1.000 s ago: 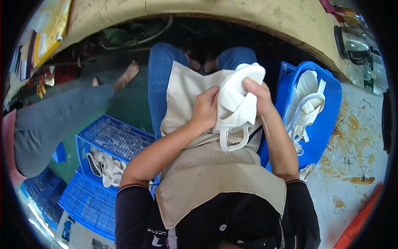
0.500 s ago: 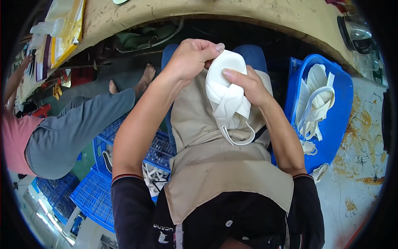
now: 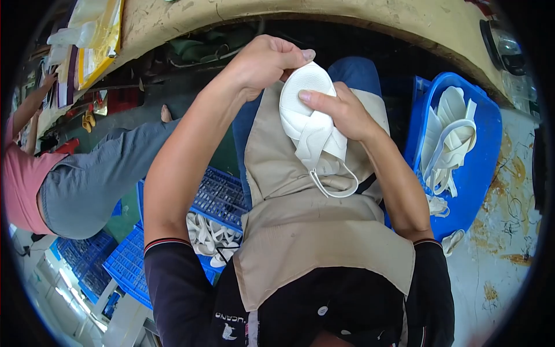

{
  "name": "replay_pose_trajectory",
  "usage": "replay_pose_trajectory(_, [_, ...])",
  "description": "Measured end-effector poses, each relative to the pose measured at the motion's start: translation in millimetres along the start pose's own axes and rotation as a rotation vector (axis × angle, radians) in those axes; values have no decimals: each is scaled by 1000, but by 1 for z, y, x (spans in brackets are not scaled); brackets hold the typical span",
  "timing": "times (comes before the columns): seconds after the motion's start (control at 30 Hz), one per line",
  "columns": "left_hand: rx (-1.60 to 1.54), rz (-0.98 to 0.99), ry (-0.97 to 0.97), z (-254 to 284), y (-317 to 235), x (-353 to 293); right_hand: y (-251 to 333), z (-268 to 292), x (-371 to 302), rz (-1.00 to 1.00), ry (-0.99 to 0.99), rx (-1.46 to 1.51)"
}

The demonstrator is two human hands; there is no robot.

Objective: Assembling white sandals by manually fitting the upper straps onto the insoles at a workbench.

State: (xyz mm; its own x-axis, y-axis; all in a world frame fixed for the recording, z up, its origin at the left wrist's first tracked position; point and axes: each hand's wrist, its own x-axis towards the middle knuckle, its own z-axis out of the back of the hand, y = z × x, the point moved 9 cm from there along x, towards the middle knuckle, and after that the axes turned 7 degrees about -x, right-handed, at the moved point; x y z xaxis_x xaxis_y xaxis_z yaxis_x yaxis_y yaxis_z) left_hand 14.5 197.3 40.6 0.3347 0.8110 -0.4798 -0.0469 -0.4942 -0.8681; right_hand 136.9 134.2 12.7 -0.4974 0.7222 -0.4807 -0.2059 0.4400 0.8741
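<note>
A white sandal (image 3: pixel 317 136) with crossed straps is held over my lap, its rounded sole end pointing away from me. My left hand (image 3: pixel 267 61) pinches the far rim of that end between thumb and fingers. Around the sandal's right side my right hand (image 3: pixel 351 114) is closed, its thumb pressed on the textured footbed and its other fingers hidden underneath. A thin ankle strap (image 3: pixel 347 192) dangles in a loop at the near end, above my beige apron (image 3: pixel 324 243).
A blue bin (image 3: pixel 485 133) at my right contains white strapped shoe parts (image 3: pixel 448 139). Blue crates (image 3: pixel 217 194) stand at my left, with white sandals (image 3: pixel 208 234) beside them. A worktable (image 3: pixel 300 8) curves across the far side. Another person (image 3: pixel 92 185) is at far left.
Both hands keep their grip on the sandal. The sandal and my left hand have shifted slightly up and left. The person at the left has drawn their legs in.
</note>
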Motion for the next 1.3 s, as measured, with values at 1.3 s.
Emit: replay_pose_trajectory(1.3, [-306,-357,-313,15,115,-83,-40,-20,-26,489,-421,-401])
